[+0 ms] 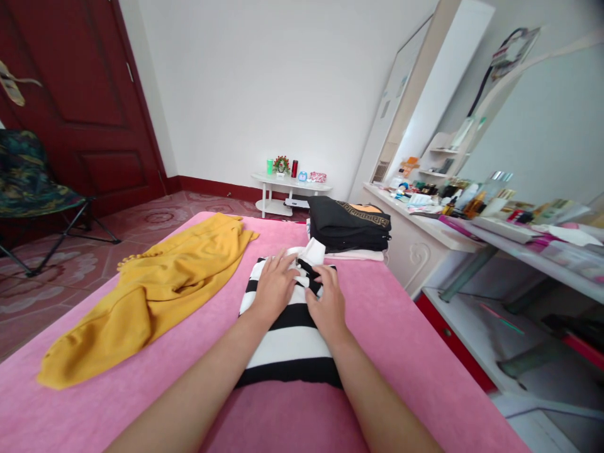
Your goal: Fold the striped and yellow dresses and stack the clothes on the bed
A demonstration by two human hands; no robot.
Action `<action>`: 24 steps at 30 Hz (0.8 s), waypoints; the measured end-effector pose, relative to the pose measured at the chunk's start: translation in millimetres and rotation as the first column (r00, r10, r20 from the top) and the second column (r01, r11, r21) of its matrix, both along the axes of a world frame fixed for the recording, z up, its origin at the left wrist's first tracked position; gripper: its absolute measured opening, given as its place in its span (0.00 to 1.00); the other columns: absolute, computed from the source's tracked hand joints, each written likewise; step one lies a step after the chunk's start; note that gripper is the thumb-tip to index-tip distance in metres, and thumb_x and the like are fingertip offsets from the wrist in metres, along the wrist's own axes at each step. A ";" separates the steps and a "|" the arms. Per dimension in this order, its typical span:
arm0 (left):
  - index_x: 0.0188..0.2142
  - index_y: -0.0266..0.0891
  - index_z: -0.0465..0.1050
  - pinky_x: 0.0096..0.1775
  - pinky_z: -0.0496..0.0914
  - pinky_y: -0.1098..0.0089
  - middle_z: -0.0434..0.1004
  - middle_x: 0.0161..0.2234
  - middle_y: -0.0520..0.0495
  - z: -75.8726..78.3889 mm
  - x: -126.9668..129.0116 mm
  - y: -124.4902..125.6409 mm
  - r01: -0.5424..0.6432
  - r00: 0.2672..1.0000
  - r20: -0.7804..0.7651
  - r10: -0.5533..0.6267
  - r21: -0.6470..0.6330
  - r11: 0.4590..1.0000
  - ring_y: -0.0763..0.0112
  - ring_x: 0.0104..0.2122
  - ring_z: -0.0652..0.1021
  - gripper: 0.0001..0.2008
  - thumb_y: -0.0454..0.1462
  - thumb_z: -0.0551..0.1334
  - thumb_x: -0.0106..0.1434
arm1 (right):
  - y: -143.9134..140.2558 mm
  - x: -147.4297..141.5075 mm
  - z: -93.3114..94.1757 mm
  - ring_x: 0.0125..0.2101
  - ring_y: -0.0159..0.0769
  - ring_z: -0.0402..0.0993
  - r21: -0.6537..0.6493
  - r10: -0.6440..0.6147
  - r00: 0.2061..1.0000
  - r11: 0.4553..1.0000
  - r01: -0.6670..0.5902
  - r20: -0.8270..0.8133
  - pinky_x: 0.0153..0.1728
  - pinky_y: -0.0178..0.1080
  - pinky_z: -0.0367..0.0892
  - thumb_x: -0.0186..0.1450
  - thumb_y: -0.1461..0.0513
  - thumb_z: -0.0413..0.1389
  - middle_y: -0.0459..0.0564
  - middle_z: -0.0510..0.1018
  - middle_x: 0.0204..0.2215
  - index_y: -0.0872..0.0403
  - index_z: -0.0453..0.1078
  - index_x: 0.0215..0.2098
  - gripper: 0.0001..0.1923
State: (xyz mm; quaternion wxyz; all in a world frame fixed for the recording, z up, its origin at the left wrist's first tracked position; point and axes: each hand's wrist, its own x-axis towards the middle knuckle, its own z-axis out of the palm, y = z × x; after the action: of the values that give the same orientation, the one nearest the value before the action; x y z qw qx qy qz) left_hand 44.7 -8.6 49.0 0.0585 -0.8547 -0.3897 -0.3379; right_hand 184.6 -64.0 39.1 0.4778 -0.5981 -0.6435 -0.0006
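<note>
I am resting the left hand [275,284] on the far end of a black and white striped top [289,345], and its fingers are bending close to a white flap [314,251] there. The right hand [329,308] is touching the other side, with its thumb and fingers curving over it. From my faraway seat I am looking hard, but I cannot tell whether either hand is pinching the cloth. The striped top is lying folded on a pink bed [406,352], under both hands. Some yellow clothing [141,308] is lying all wrinkly to the left of it. A pile of dark clothes [344,228] is sitting past the right hand. Farther off, a small white table [271,207] is standing, and a chair [33,173] is standing near a red door [75,94]
</note>
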 end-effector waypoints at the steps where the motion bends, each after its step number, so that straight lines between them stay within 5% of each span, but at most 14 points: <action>1: 0.37 0.42 0.75 0.58 0.56 0.49 0.64 0.57 0.47 -0.3 -1.6 -1.4 0.014 1.000 0.007 -0.014 0.022 1.000 0.54 0.60 0.59 0.12 0.29 0.57 0.57 | 2.2 -0.4 -1.7 0.48 0.40 0.66 -0.008 -0.027 1.000 1.000 0.027 -0.014 0.47 0.43 0.65 0.55 0.66 0.52 0.53 0.65 0.52 0.51 0.60 0.54 0.27; 5: 0.36 0.41 0.75 0.57 0.59 0.52 0.64 0.57 0.46 6.2 -5.2 -8.2 0.050 0.996 0.061 -0.058 0.131 0.990 0.55 0.58 0.61 0.10 0.29 0.59 0.57 | 10.0 2.3 -1.3 0.54 0.46 0.62 -0.155 -0.043 0.999 0.987 0.044 0.011 0.51 0.48 0.62 0.56 0.58 0.56 0.54 0.63 0.57 0.51 0.51 0.62 0.37; 10: 0.37 0.43 0.74 0.57 0.58 0.52 0.65 0.57 0.48 13.3 -7.8 -18.1 0.142 0.976 0.104 -0.189 0.349 0.926 0.59 0.59 0.61 0.09 0.30 0.57 0.61 | 20.0 14.6 16.8 0.48 0.49 0.70 -0.439 0.193 0.980 0.878 -0.193 -0.045 0.47 0.49 0.64 0.55 0.54 0.59 0.52 0.68 0.55 0.45 0.47 0.65 0.42; 14: 0.39 0.45 0.73 0.58 0.57 0.52 0.65 0.57 0.48 12.7 -7.7 -20.7 0.160 0.966 0.125 -0.225 0.393 0.905 0.61 0.59 0.61 0.11 0.29 0.57 0.62 | 29.1 17.5 22.4 0.55 0.45 0.62 -0.317 0.377 0.914 0.858 -0.405 -0.150 0.56 0.47 0.56 0.53 0.60 0.60 0.49 0.66 0.56 0.47 0.66 0.55 0.30; 17: 0.44 0.47 0.71 0.57 0.58 0.51 0.62 0.59 0.47 11.5 -6.5 -20.0 0.108 0.964 0.184 -0.193 0.392 0.914 0.61 0.59 0.61 0.13 0.30 0.57 0.62 | 33.0 15.8 19.9 0.55 0.46 0.62 -0.185 0.356 0.858 0.877 -0.444 -0.370 0.57 0.48 0.54 0.56 0.57 0.59 0.49 0.70 0.54 0.51 0.73 0.46 0.19; 19: 0.48 0.46 0.68 0.57 0.58 0.51 0.59 0.60 0.44 11.3 -6.4 -19.7 0.064 0.954 0.245 -0.170 0.390 0.919 0.60 0.59 0.61 0.15 0.32 0.57 0.62 | 35.0 17.1 18.3 0.49 0.48 0.69 -0.132 0.258 0.712 0.887 -0.442 -0.653 0.52 0.49 0.61 0.58 0.54 0.57 0.52 0.77 0.45 0.54 0.74 0.45 0.19; 21: 0.49 0.44 0.67 0.56 0.58 0.51 0.59 0.60 0.41 11.8 -6.6 -19.9 0.053 0.945 0.281 -0.164 0.363 0.930 0.58 0.59 0.61 0.15 0.34 0.57 0.62 | 38.0 21.6 16.8 0.43 0.48 0.74 -0.119 0.102 0.455 0.894 -0.431 -0.884 0.46 0.48 0.67 0.59 0.52 0.55 0.54 0.80 0.36 0.57 0.73 0.43 0.21; 23: 0.47 0.43 0.68 0.56 0.59 0.51 0.63 0.57 0.42 13.0 -6.3 -20.1 0.107 0.947 0.257 -0.193 0.314 0.943 0.58 0.57 0.63 0.13 0.35 0.56 0.63 | 42.6 28.7 13.5 0.39 0.48 0.76 -0.154 -0.043 0.247 0.878 -0.452 -0.968 0.42 0.47 0.69 0.60 0.53 0.53 0.56 0.80 0.32 0.59 0.73 0.41 0.19; 24: 0.45 0.43 0.70 0.56 0.58 0.52 0.65 0.55 0.43 13.5 -5.7 -20.0 0.146 0.951 0.225 -0.213 0.280 0.949 0.59 0.56 0.64 0.11 0.36 0.55 0.64 | 45.3 32.6 10.7 0.38 0.47 0.76 -0.187 -0.094 0.213 0.861 -0.473 -0.972 0.40 0.47 0.70 0.60 0.55 0.52 0.56 0.80 0.30 0.60 0.73 0.39 0.18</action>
State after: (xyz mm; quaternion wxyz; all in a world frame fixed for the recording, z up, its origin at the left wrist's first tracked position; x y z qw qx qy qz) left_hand 39.0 -28.6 62.5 0.0888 -0.8218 -0.2661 -0.4960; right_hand 217.3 -18.8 49.8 0.6127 -0.4737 -0.2614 0.5761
